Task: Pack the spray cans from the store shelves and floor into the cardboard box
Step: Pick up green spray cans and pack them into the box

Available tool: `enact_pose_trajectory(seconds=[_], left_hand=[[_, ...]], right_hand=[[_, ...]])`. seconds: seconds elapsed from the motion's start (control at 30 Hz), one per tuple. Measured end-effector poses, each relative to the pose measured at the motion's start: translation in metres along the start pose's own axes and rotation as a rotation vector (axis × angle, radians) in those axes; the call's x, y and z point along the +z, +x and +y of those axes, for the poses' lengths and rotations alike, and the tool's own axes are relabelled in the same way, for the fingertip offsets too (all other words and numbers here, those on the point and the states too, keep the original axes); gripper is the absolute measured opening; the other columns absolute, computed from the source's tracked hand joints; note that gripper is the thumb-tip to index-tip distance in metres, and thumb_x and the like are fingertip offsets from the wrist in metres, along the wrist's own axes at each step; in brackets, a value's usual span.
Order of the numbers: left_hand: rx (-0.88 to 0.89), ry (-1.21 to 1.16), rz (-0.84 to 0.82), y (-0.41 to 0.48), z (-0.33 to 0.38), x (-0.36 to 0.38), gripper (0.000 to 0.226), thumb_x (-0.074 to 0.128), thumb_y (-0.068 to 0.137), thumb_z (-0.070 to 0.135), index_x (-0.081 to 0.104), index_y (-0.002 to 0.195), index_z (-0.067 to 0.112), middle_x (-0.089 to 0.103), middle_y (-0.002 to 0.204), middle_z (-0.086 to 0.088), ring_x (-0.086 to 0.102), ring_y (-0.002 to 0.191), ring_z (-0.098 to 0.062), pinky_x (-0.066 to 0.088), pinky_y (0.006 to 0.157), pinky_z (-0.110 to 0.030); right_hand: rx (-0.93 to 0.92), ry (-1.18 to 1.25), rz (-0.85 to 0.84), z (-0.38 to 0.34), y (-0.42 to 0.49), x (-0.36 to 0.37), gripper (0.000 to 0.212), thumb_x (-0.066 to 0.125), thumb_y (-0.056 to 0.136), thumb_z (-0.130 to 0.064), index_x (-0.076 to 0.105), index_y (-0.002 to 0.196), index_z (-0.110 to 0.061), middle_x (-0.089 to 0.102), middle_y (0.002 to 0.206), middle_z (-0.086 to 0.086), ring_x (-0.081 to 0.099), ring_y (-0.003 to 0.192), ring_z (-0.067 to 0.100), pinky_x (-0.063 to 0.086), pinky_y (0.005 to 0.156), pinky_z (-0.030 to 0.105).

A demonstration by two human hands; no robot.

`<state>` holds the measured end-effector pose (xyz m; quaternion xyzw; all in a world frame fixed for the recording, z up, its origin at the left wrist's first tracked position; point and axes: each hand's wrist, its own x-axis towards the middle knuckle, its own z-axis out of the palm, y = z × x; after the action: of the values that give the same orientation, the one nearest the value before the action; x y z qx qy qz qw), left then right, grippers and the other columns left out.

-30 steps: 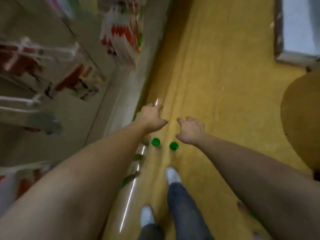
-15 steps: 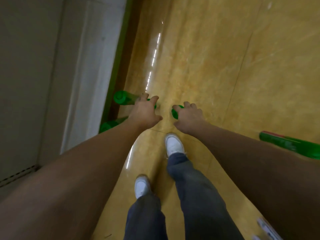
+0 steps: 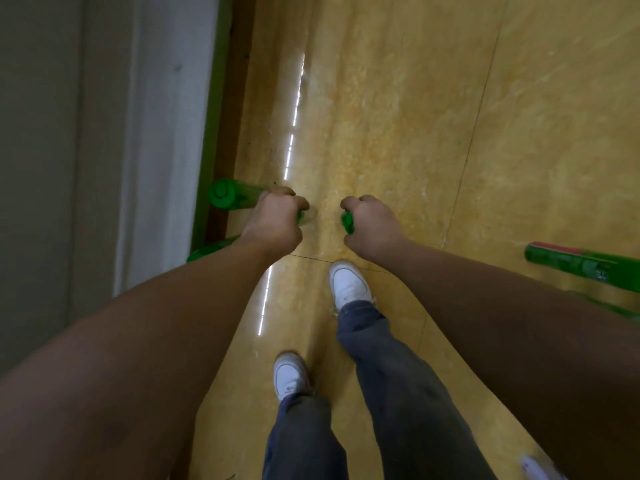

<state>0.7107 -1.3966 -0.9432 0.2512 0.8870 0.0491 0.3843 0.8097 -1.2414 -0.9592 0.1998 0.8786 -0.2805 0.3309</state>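
Two green spray cans are held low over the floor (image 3: 415, 133), one in each hand. The left can (image 3: 300, 216) is almost wholly hidden by the left hand (image 3: 273, 220). The fingers are curled tight round it and only a sliver of green is seen below the knuckles. The right can (image 3: 347, 221) is gripped the same way by the right hand (image 3: 372, 226), with a small green edge seen at the thumb side. The two fists are near each other but apart. Whether the held cans touch the floor cannot be told.

A third can (image 3: 232, 199) is seen lying on its side just beside the left hand, its cap turned toward the shelf base (image 3: 207, 133) and its other end hidden behind the hand. A fourth can (image 3: 211, 249) lies by the same base, partly covered by the left forearm. A fifth can (image 3: 581, 263), green with a red stripe, lies on the floor well to the right, beyond the right forearm.

The floor is of glossy yellow tile. Two white shoes are planted on it below the hands, the right shoe (image 3: 348, 282) ahead of the left shoe (image 3: 289, 375), with blue trousers (image 3: 398, 375) above them.
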Motion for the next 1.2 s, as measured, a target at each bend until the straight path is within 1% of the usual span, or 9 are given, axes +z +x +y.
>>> enact_pose_trajectory(seconds=[0.3,0.43,0.53,0.67,0.8,0.9,1.0,1.1,1.2], left_hand=[[0.041,0.019,0.043,-0.086,0.038,-0.106,0.053,0.064,0.084,0.002,0.066,0.131,0.024,0.062,0.128,-0.003,0.06,0.115,-0.024,0.054,0.095,-0.034],[0.078,0.043,0.088,-0.134,0.056,-0.163,0.048,0.073,0.086,0.008,0.066,0.131,0.024,0.063,0.125,-0.003,0.058,0.114,-0.022,0.05,0.091,-0.031],[0.093,0.027,0.1,-0.176,0.072,-0.207,0.054,0.083,0.081,0.014,0.065,0.131,0.024,0.061,0.124,0.0,0.058,0.112,-0.021,0.05,0.081,-0.025],[0.161,0.091,0.132,-0.235,0.096,-0.275,0.046,0.075,0.085,0.013,0.066,0.129,0.023,0.061,0.125,-0.002,0.058,0.111,-0.019,0.052,0.088,-0.028],[0.22,0.163,0.183,-0.305,0.124,-0.346,0.042,0.074,0.085,0.017,0.067,0.126,0.022,0.059,0.111,0.002,0.052,0.093,-0.013,0.047,0.076,-0.025],[0.257,0.187,0.251,-0.357,0.142,-0.387,0.039,0.071,0.084,0.018,0.068,0.123,0.025,0.06,0.109,0.002,0.054,0.091,-0.012,0.046,0.068,-0.022],[0.291,0.201,0.313,-0.406,0.163,-0.423,0.035,0.07,0.087,0.021,0.068,0.122,0.025,0.059,0.102,0.005,0.056,0.088,-0.011,0.046,0.058,-0.017],[0.323,0.17,0.348,-0.453,0.196,-0.456,0.033,0.071,0.089,0.025,0.067,0.122,0.023,0.057,0.099,0.004,0.06,0.09,-0.014,0.059,0.071,-0.026],[0.35,0.23,0.391,-0.488,0.239,-0.479,0.036,0.073,0.087,0.028,0.067,0.122,0.022,0.057,0.099,0.003,0.06,0.09,-0.017,0.059,0.076,-0.03]], right_hand=[[0.008,0.011,0.032,-0.051,-0.086,-0.099,0.054,0.068,0.082,-0.009,0.056,0.135,-0.01,0.058,0.124,0.019,0.06,0.108,0.037,0.054,0.08,0.037],[0.003,0.043,0.075,-0.08,-0.137,-0.144,0.055,0.069,0.083,-0.01,0.057,0.136,-0.012,0.058,0.125,0.016,0.061,0.106,0.034,0.057,0.079,0.037],[-0.003,0.053,0.126,-0.102,-0.181,-0.18,0.058,0.072,0.083,-0.013,0.056,0.139,-0.015,0.058,0.128,0.014,0.061,0.109,0.031,0.056,0.08,0.036],[0.008,0.077,0.199,-0.139,-0.247,-0.234,0.057,0.075,0.08,-0.018,0.059,0.134,-0.019,0.058,0.126,0.01,0.06,0.108,0.028,0.054,0.078,0.033],[0.003,0.091,0.31,-0.174,-0.321,-0.289,0.054,0.076,0.076,-0.02,0.063,0.128,-0.019,0.058,0.112,0.005,0.06,0.103,0.028,0.054,0.075,0.031],[0.009,0.11,0.396,-0.197,-0.378,-0.324,0.055,0.078,0.073,-0.02,0.065,0.126,-0.017,0.059,0.107,0.005,0.059,0.096,0.026,0.057,0.073,0.033],[-0.001,0.129,0.489,-0.216,-0.428,-0.357,0.056,0.08,0.072,-0.023,0.065,0.125,-0.016,0.063,0.106,0.006,0.061,0.097,0.026,0.06,0.075,0.037],[-0.011,0.148,0.516,-0.228,-0.48,-0.394,0.049,0.082,0.072,-0.021,0.065,0.118,-0.015,0.063,0.107,0.009,0.062,0.093,0.028,0.064,0.068,0.04],[-0.002,0.182,0.502,-0.225,-0.526,-0.429,0.043,0.084,0.071,-0.015,0.066,0.11,-0.013,0.061,0.105,0.011,0.063,0.089,0.029,0.064,0.062,0.046]])
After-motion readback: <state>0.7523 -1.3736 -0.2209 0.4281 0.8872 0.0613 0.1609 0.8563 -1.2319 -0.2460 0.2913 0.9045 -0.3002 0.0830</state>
